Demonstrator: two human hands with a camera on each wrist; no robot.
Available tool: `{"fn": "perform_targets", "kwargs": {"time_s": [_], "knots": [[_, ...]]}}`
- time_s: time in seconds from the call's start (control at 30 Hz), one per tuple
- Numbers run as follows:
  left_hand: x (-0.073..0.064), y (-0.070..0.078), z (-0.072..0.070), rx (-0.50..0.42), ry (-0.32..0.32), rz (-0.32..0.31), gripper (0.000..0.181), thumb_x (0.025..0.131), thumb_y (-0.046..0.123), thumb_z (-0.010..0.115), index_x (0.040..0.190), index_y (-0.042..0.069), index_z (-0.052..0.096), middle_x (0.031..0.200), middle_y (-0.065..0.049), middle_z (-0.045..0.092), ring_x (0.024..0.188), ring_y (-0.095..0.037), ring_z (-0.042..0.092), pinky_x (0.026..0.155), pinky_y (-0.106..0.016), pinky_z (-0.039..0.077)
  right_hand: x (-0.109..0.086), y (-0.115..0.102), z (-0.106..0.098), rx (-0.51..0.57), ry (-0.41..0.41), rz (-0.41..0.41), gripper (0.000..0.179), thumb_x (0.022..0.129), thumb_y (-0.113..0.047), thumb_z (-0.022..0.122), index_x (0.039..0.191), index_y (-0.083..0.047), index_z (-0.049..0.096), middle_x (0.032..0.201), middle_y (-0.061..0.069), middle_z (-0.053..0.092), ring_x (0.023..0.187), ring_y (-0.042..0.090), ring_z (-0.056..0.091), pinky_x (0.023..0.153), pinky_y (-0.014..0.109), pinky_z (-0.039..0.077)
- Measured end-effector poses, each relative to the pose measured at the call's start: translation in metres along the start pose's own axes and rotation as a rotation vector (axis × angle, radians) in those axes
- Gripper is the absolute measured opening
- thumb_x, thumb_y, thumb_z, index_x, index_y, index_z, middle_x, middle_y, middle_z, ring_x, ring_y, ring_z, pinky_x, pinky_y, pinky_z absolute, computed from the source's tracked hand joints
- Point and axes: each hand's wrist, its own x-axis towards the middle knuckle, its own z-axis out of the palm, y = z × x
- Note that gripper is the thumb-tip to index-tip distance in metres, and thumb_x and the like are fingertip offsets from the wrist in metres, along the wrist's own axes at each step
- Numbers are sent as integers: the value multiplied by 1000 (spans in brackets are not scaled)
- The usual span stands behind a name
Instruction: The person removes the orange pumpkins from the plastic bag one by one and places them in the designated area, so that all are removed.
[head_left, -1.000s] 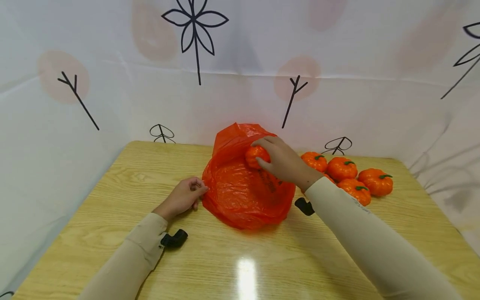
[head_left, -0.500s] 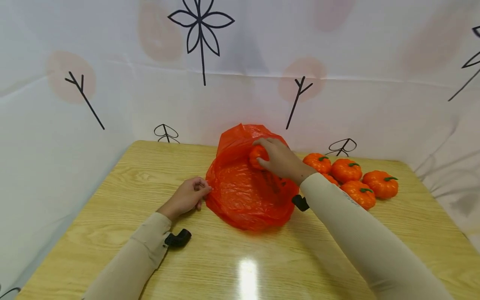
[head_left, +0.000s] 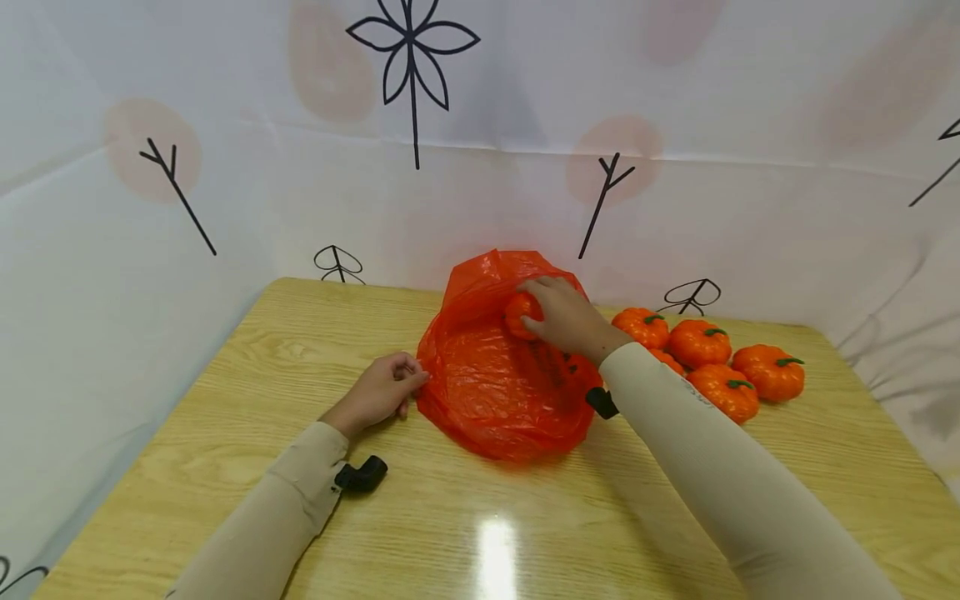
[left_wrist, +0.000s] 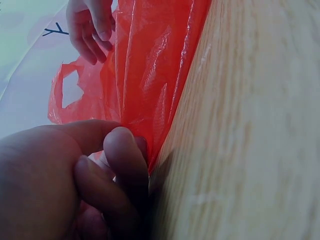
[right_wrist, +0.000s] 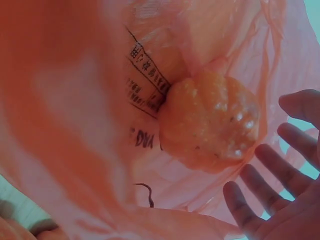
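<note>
A red plastic bag (head_left: 487, 375) stands with its mouth spread wide on the wooden table. My left hand (head_left: 382, 387) pinches the left edge of the bag between thumb and fingers, which the left wrist view also shows up close on the bag (left_wrist: 150, 65). My right hand (head_left: 566, 315) is inside the bag's mouth beside an orange toy pumpkin (head_left: 521, 317). In the right wrist view that pumpkin (right_wrist: 210, 120) lies against the printed bag wall, and the spread fingers of my right hand (right_wrist: 295, 210) are apart from it.
Several orange pumpkins with green stems, one of them (head_left: 768, 372) farthest right, sit on the table (head_left: 262, 400) right of the bag. One is partly hidden by my right sleeve. A patterned white cloth (head_left: 480, 200) hangs behind the table.
The head view has turned slightly left, so everything appears shifted right. My right forearm has moved a little left over the bag. My left hand keeps its pinch on the bag edge.
</note>
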Motion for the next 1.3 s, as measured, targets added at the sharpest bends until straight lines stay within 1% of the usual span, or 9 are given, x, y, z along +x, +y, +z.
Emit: {"fn": "perform_targets", "kwargs": {"time_s": [0.17,0.4,0.63,0.8,0.93,1.0,1.1,1.2,1.3], "knots": [[0,1,0,-14,-2,-6,17,103,26,59,103,9,59,83,-6,59,50,-16,52,52,-31,51,2,1,3,-32,-29,8,52,98,-24,64,146,-8,48,150,18,43,137,37,41,113,54,40],[1,0,0,-20,-5,-6,18,103,26,59,103,9,60,84,-6,59,50,-17,53,53,-31,51,3,3,8,-103,-26,31,58,97,-25,65,149,-10,44,141,20,44,125,36,46,104,52,48],[2,0,-1,-6,-6,-1,18,103,27,59,103,9,60,83,-6,59,51,-16,54,53,-31,52,4,4,11,-137,-26,57,64,96,-26,68,149,-6,41,141,23,39,128,39,44,104,55,47],[2,-1,-2,-7,-6,1,18,103,27,59,103,9,60,83,-6,58,50,-16,54,53,-32,53,5,5,12,-129,-33,63,65,95,-27,69,149,-4,40,143,23,37,130,40,42,107,55,45],[2,-1,-2,-13,-5,-4,18,103,27,59,102,9,60,82,-5,58,50,-17,54,53,-32,53,5,8,13,-117,-30,60,62,95,-25,69,147,-5,41,147,23,37,130,41,47,107,56,46],[2,-1,-2,-14,-5,-5,18,103,28,59,102,9,60,82,-5,58,50,-17,54,54,-32,52,4,9,13,-101,-35,62,62,94,-25,70,146,-7,41,150,23,36,125,40,53,105,55,47],[1,0,-2,-10,-5,-3,19,103,28,59,102,9,60,82,-5,58,50,-17,54,54,-33,52,2,10,14,-62,-46,59,61,92,-26,74,141,-10,42,150,21,36,107,37,63,99,53,52],[1,0,-2,-8,-6,1,18,103,27,59,102,9,60,83,-6,58,50,-17,54,54,-33,52,1,11,14,-31,-62,47,61,89,-26,77,137,-12,42,147,18,38,91,31,64,93,49,56],[1,0,-2,-10,-7,2,18,103,27,59,102,9,60,84,-6,59,51,-17,54,54,-33,52,-1,12,14,-11,-70,31,61,88,-23,79,134,-11,41,140,16,44,87,27,61,90,46,56]]}}
